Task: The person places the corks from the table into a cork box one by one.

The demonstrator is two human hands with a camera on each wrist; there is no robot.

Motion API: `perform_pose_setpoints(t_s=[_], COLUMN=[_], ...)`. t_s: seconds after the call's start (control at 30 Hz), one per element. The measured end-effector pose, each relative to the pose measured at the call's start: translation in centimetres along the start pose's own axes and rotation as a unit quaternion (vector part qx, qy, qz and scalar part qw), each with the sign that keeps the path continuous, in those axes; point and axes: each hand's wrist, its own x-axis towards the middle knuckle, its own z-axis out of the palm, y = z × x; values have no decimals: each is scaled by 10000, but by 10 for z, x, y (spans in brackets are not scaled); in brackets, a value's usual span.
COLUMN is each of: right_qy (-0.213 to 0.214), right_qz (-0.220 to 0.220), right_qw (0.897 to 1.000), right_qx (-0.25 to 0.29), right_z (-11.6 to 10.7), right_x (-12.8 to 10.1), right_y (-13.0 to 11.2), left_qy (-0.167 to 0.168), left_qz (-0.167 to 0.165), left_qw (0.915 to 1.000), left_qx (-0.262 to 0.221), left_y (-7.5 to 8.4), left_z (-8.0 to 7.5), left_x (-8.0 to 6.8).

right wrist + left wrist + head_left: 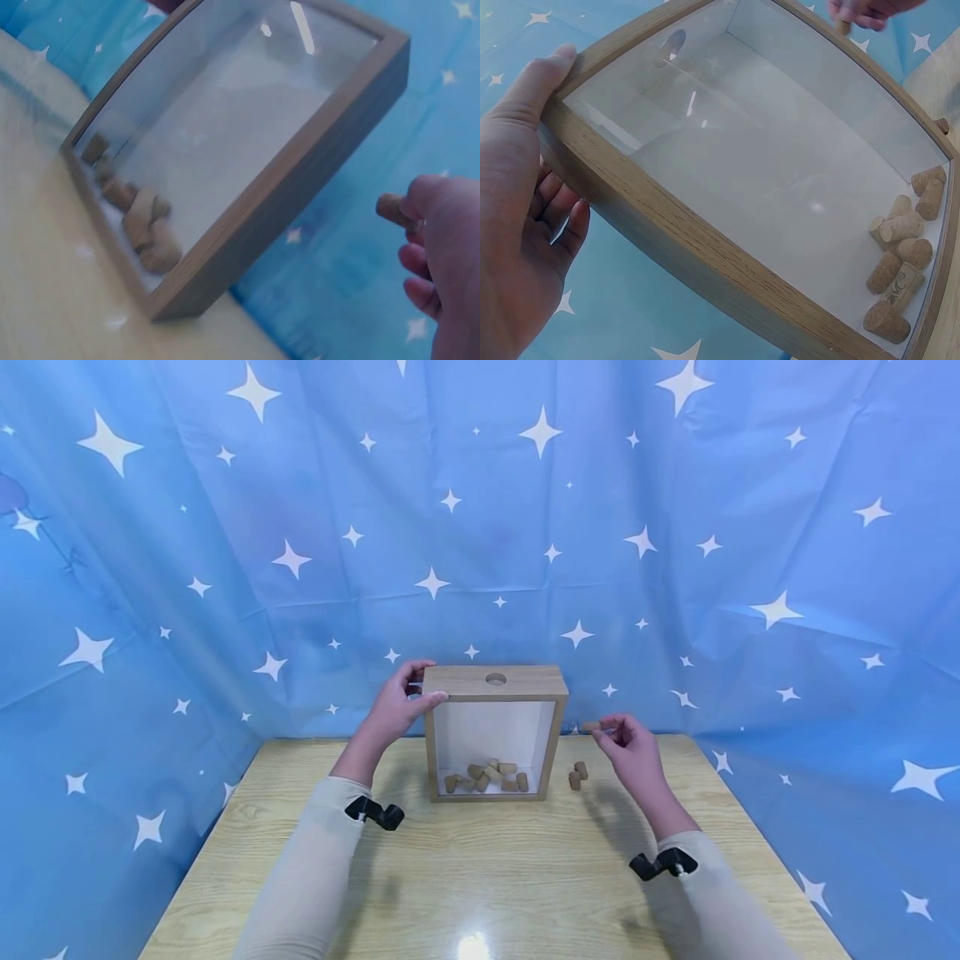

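Observation:
A wooden frame box (pixel 494 683) with a glass front stands upright on the table, a round hole (pixel 496 678) in its top. Several corks (pixel 486 776) lie on its floor, also seen as corks (pixel 901 255) through the glass. My left hand (pixel 402 703) grips the box's upper left corner, thumb (pixel 532 82) on the front edge. My right hand (pixel 626 742) is raised to the right of the box and pinches one cork (pixel 591 726), the same cork (pixel 391 208) at its fingertips in the right wrist view. Two loose corks (pixel 577 774) lie on the table below that hand.
The light wooden table (pixel 480 868) ends near me at the front. A blue star-printed cloth (pixel 225 543) hangs close behind the box and along both sides. Wrist cameras sit on both sleeves.

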Motion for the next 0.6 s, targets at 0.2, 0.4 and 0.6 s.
perform_pose_setpoints(t_s=[0.2,0.4,0.6], right_qy=[225,536,240], right_qz=[-443,-964,-1454], right_qw=[9988,9938,9887], right_qx=[53,139,270], right_z=[-5,-2,13], right_x=[21,40,53], right_y=[-31,-70,-108], left_qy=[19,9,11], left_qz=[-23,-61,-96], left_qw=[10000,10000,9999], left_qx=[-50,-67,-52], left_y=[-2,-1,1], left_z=[-1,-1,1], left_x=[1,1,0])
